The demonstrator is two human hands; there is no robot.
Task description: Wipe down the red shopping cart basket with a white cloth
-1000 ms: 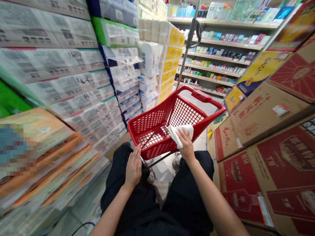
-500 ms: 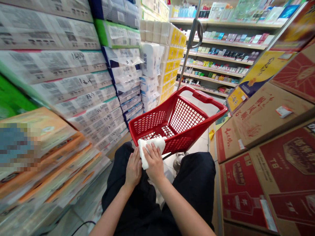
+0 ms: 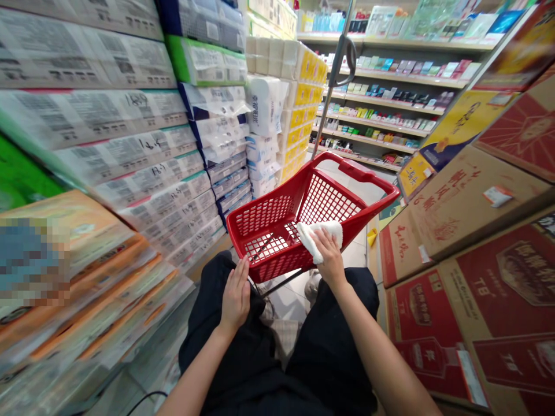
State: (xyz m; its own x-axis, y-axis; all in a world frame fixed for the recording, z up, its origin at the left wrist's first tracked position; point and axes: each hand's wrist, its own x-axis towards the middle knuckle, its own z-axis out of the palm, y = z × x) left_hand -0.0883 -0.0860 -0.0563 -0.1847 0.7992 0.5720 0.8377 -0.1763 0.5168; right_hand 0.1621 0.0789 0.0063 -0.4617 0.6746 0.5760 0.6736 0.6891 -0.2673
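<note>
Where hands [image 3: 329, 257] reach, white cloth [image 3: 319, 238] touches red basket [image 3: 359, 171].

A red plastic shopping basket [image 3: 342, 164] catches the eye first, its walls and floor a grid of small square holes, and a plain white cloth [image 3: 319, 237] shows bright against the red. Below it are black trousers [image 3: 329, 329], with a beige checked fabric [image 3: 284, 338] between the legs. The packs of toilet paper [image 3: 108, 124] are white with grey print, edged in green or dark blue, and a stack behind them [image 3: 306, 104] has yellow panels. Tan cartons [image 3: 459, 219] carry red characters, while the cartons below [image 3: 503, 289] are deep red with gold labels.
</note>
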